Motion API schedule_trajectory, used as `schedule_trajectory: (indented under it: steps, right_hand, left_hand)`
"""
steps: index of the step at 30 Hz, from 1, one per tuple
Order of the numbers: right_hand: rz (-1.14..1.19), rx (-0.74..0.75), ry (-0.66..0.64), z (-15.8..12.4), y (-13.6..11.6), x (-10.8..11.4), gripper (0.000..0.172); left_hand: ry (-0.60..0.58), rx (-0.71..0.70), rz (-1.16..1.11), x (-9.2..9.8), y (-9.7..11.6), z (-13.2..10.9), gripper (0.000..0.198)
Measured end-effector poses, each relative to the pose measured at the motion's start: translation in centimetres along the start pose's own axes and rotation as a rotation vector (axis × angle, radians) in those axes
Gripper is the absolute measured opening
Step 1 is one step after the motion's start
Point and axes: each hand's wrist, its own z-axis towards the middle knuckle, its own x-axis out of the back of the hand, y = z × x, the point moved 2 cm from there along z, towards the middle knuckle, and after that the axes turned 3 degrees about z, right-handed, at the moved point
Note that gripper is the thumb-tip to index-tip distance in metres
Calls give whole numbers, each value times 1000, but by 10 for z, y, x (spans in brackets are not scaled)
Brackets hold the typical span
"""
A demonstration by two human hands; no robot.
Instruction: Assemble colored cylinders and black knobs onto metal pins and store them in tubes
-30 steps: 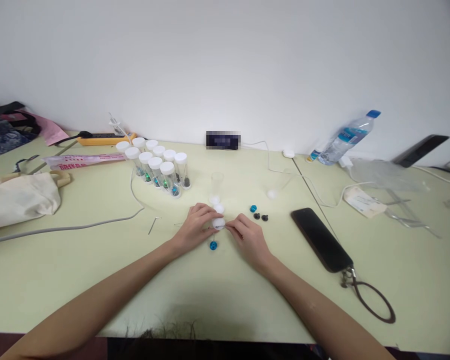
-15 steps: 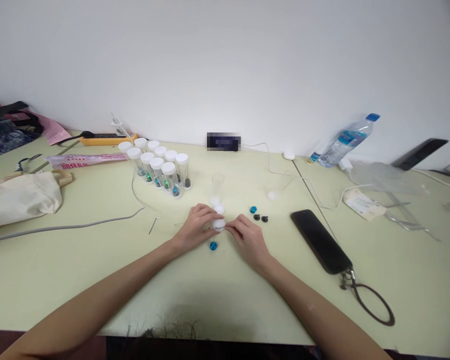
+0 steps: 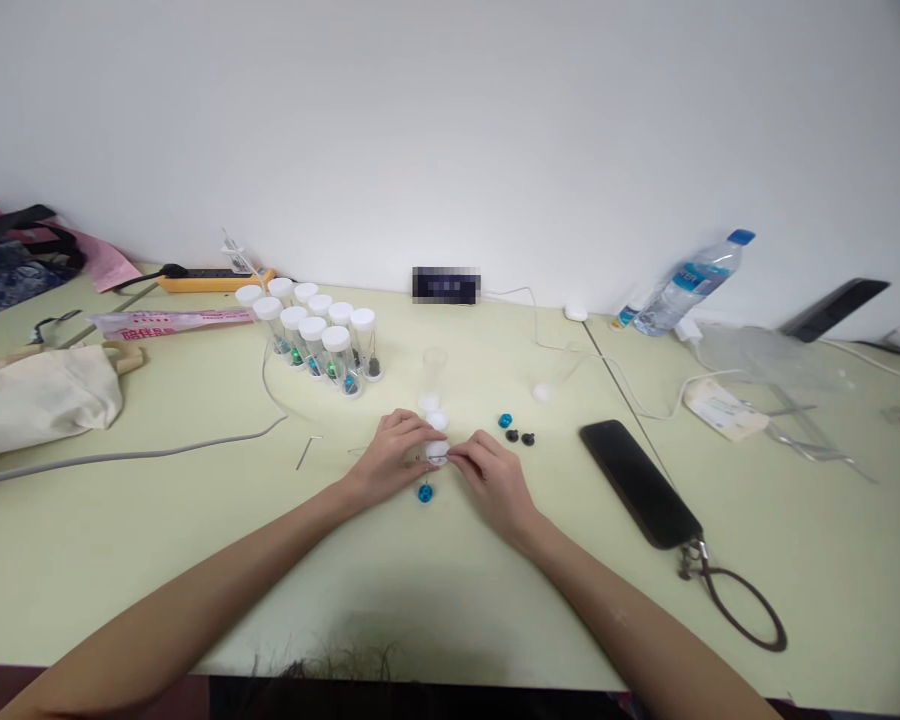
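My left hand is closed round the edge of a small white round cap, holding it between thumb and fingers. From the other side, my right hand pinches a thin dark rod that lies against the front of this cap; its exact kind is too small to tell. A second white cap lies just behind. Below my left fingertips is a blue round knob-like piece with a thin stem. Another blue piece and two black pieces lie to the right.
Clear tubes with white caps stand grouped at the back left. An empty clear tube stands behind my hands; another tube lies right. A hex key is at the left, a phone and water bottle at the right.
The view has shifted very slightly. Both hands stay at the white cap, and the thin rod shows a little more plainly across it.
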Motion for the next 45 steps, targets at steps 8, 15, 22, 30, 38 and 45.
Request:
schedule_trajectory:
  steps: [8, 15, 22, 30, 38, 45]
  right_hand:
    - [0, 2, -19, 1, 0, -1, 18]
    - [33, -25, -31, 0, -1, -1, 14]
    - [311, -179, -12, 0, -1, -2, 15]
    - [601, -413, 25, 3, 9, 1, 17]
    - [784, -516, 112, 8, 19, 7, 19]
    - [853, -538, 163, 8, 19, 9, 19]
  left_hand:
    - [8, -25, 17, 1, 1, 0, 23]
    - [36, -22, 18, 1, 0, 0, 26]
    - [34, 3, 21, 1, 0, -1, 27]
    - [-6, 51, 21, 5, -3, -1, 31]
    - [-44, 71, 48, -1, -9, -2, 38]
    - [-38, 22, 48, 23, -19, -3, 41]
